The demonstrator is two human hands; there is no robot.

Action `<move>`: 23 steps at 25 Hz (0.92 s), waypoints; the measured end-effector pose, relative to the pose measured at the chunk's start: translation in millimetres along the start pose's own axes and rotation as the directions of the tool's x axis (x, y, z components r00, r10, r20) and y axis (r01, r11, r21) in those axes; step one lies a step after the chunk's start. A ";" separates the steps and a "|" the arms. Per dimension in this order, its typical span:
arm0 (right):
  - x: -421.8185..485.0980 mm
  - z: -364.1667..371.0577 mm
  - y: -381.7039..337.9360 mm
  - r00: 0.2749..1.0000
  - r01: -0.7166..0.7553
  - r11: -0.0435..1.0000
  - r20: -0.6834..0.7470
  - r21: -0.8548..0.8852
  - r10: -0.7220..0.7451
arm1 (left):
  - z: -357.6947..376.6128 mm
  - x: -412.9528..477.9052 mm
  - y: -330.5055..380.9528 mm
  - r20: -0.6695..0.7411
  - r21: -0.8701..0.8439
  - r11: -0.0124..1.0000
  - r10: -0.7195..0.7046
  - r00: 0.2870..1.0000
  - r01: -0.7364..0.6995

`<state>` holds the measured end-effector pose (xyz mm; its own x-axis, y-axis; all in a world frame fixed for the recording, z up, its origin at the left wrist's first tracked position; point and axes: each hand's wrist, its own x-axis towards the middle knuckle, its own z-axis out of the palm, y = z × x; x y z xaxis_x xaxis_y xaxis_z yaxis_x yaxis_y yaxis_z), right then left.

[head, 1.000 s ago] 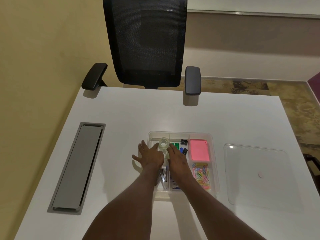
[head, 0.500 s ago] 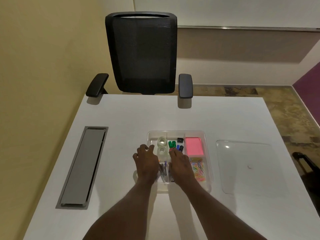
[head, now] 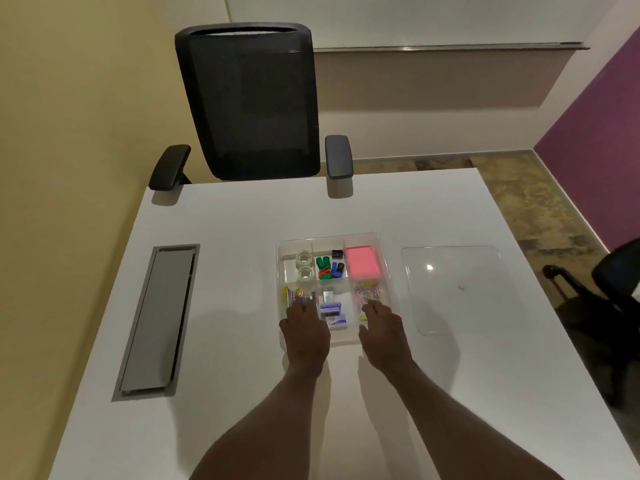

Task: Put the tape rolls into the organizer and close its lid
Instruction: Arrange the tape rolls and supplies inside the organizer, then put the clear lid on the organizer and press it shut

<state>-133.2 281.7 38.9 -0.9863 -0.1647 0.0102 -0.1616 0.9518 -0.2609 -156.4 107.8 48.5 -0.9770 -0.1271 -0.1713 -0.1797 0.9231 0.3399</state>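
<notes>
With both tape rolls [head: 304,265] seated in the organizer [head: 384,268], the empty, loosely spread left hand [head: 305,330] and right hand [head: 382,332] sit at its near edge, the lid [head: 453,289] waiting alongside on the bench [head: 242,220].

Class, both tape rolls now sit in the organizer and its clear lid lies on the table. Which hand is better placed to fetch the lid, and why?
Probably the right hand: the clear lid lies just to its right, beside the organizer. The left hand would have to cross over.
</notes>
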 end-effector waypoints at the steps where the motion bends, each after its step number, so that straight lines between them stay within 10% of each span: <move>1: -7.5 -4.9 10.4 1.000 0.001 1.000 -0.015 -0.001 -0.001 | 7.4 -7.4 10.1 0.016 -0.017 1.000 0.009 1.000 -0.009; 23: 17.4 -72.9 349.6 0.909 -0.416 0.906 0.073 0.075 0.411 | 103.9 19.7 252.0 0.250 -0.194 0.981 0.036 0.967 0.013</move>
<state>-209.3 630.4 18.2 -0.9603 0.2225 -0.1685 0.2661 0.9118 -0.3128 -209.0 375.6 34.7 -0.9230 0.0014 -0.3849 -0.2116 0.8334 0.5105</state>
